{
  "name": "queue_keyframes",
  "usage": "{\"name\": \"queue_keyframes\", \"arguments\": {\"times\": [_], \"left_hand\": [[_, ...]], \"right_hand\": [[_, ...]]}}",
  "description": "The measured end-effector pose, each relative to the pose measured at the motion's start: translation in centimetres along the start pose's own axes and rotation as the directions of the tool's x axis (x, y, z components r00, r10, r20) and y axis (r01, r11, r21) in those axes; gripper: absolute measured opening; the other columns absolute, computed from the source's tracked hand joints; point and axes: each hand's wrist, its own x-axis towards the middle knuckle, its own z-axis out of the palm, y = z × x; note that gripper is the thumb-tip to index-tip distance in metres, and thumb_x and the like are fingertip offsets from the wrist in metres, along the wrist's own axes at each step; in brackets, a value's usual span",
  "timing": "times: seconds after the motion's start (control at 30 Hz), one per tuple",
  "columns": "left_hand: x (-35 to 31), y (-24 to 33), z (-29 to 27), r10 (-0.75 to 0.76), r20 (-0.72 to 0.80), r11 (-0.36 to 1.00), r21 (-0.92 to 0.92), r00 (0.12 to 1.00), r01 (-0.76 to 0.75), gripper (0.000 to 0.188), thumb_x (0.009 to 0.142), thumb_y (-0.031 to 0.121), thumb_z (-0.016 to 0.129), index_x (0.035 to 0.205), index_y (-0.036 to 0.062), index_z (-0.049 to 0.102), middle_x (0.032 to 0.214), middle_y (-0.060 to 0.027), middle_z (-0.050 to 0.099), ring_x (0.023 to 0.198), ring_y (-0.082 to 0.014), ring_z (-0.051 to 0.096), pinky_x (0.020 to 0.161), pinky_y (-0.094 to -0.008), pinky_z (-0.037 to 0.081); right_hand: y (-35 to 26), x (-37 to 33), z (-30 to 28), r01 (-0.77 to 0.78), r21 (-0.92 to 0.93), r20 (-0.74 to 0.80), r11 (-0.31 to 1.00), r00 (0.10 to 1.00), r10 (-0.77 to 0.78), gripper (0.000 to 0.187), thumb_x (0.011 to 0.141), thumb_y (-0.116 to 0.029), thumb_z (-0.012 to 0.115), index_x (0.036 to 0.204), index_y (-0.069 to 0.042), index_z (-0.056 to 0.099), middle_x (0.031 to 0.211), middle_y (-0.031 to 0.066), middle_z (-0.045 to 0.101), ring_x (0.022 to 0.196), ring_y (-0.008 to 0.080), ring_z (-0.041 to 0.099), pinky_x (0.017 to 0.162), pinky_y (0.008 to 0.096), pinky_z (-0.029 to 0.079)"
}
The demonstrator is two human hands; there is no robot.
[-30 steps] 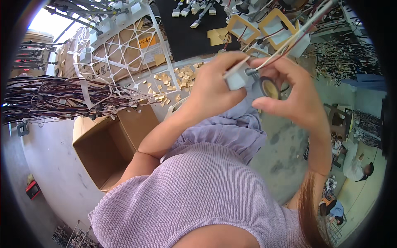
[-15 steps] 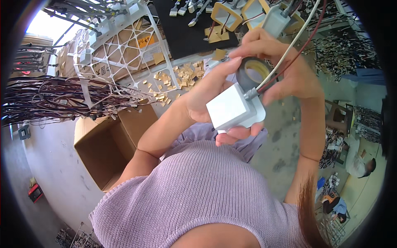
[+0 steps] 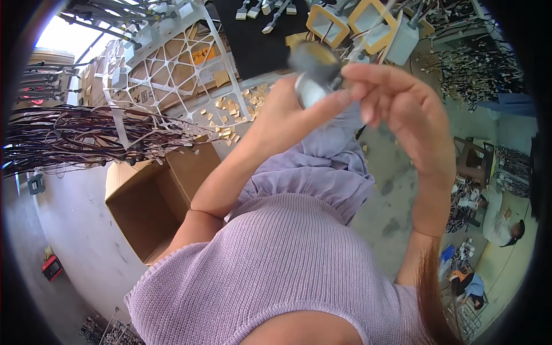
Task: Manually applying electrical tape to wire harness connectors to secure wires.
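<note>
Head view. Sitting open at left of centre: a brown cardboard box (image 3: 146, 207), flaps spread, inside bare as far as showing. Standing at upper left: a white lattice rack (image 3: 172, 69) with brown cartons behind it, one bearing a small orange label (image 3: 202, 56), its print too small to make out. Lying scattered at upper centre, just below a black mat (image 3: 253, 34): small tan paper scraps (image 3: 230, 112). Leaning along the top edge: yellow-framed white plates (image 3: 345, 20), partly cut off by the rim. Fanning across the left edge: dark wire bundles (image 3: 75, 138).

Gripping a blurred grey and white part (image 3: 313, 72) at upper centre: left hand (image 3: 293, 115), fingers closing round its lower end, thumb hidden behind it. Meeting it from the right: right hand (image 3: 402, 109), fingertips pinching at the part's side, other fingers curling loosely. Exact shape of the part blurring beyond telling. Filling the lower frame: a lilac knitted top (image 3: 270, 270), hiding the lap and floor beneath.
</note>
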Motion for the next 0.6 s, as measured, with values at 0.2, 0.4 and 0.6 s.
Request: {"name": "queue_keyframes", "arguments": {"times": [0.2, 0.4, 0.6], "left_hand": [[0.0, -0.2, 0.8, -0.135, 0.418, 0.845, -0.425, 0.898, 0.325, 0.069, 0.096, 0.061, 0.03, 0.114, -0.0009, 0.054, 0.086, -0.0167, 0.066, 0.062, -0.0202, 0.063, 0.049, -0.0311, 0.053], [-0.2, -0.4, -0.3, -0.095, 0.424, 0.827, -0.47, 0.901, 0.308, 0.057, 0.085, 0.05, 0.064, 0.106, -0.0025, 0.057, 0.088, -0.0154, 0.066, 0.065, -0.02, 0.064, 0.047, -0.0287, 0.054], [0.3, -0.9, 0.7, 0.366, -0.028, 0.69, 0.679, 0.93, -0.251, 0.055, 0.083, 0.04, 0.069, 0.122, 0.004, 0.054, 0.102, -0.0122, 0.065, 0.089, -0.0186, 0.062, 0.077, -0.0376, 0.049]], "right_hand": [[0.7, 2.9, -0.4, 0.266, -0.295, -0.015, 0.918, 0.959, -0.283, 0.066, 0.065, -0.019, 0.083, 0.121, -0.001, 0.054, 0.111, 0.005, 0.054, 0.107, 0.0171, 0.051, 0.094, 0.0323, 0.039], [-1.1, 2.4, -2.1, 0.137, -0.598, 0.122, 0.789, 0.989, -0.079, 0.028, 0.072, -0.013, 0.077, 0.095, -0.002, 0.066, 0.092, -0.0001, 0.061, 0.084, 0.0105, 0.056, 0.072, 0.0253, 0.043], [-0.9, 0.3, -0.4, -0.171, 0.296, 0.004, 0.94, 0.984, 0.178, 0.038, 0.087, -0.024, 0.071, 0.111, 0.003, 0.058, 0.101, 0.0054, 0.063, 0.088, 0.007, 0.058, 0.071, 0.0218, 0.047]]}}
